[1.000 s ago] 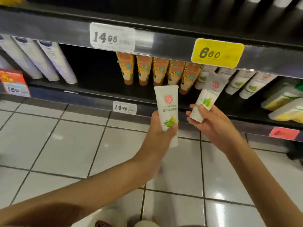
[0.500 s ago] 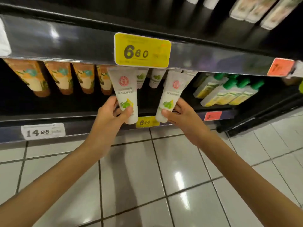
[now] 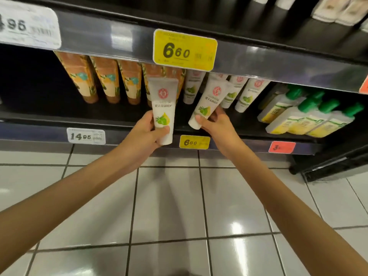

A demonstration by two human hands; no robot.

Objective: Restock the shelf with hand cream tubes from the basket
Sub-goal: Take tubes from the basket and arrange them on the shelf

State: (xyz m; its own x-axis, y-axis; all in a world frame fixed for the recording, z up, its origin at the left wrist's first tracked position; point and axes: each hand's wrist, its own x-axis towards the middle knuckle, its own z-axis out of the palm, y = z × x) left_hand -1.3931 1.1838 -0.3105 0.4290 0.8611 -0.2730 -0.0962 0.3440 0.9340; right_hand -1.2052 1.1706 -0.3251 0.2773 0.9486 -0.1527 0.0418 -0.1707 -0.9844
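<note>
Head view: your left grip (image 3: pixel 143 136) is curled round the lower end of a white hand cream tube (image 3: pixel 163 108), held upright just in front of the shelf (image 3: pixel 39 132) edge. Your right grip (image 3: pixel 215 126) pinches a second tube (image 3: pixel 207 102) near its cap, tilted toward the row of matching tubes (image 3: pixel 245 94). I'd seat that one first, cap down, beside the row, above the yellow 6.60 tag (image 3: pixel 194 142) and clear of the orange tubes (image 3: pixel 105 80). The basket isn't visible.
</note>
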